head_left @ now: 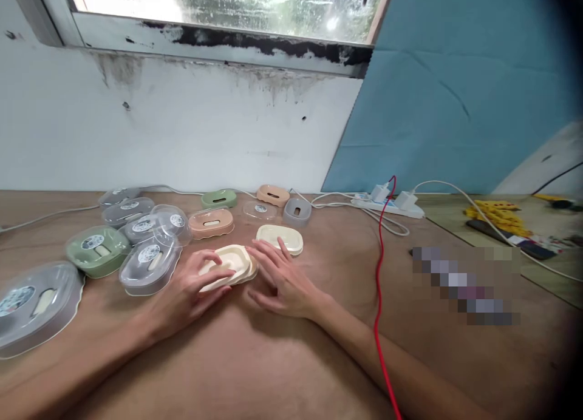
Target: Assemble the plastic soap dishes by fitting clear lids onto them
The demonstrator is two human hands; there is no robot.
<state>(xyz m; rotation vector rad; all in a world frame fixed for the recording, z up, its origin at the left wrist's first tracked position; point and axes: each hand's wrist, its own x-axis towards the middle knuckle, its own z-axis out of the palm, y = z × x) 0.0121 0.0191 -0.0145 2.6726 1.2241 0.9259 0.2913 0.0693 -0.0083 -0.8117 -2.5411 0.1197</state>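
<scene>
My left hand [189,292] curls around the near left side of a cream soap dish [234,262] lying on the brown table [255,359]. Fingers of my right hand [282,280] lie spread and flat on the table just right of that dish, their tips close to its edge. A second cream piece [280,238] lies just beyond my right fingers. To the left are grey boxes with clear labelled lids [148,265] and a green one [96,250].
A peach dish [211,221], a green dish [219,198], another peach one [272,194], a grey one [297,212] and a clear lid [260,210] lie farther back. A red cable [378,298] crosses my right forearm. A white power strip [387,204] sits at back right.
</scene>
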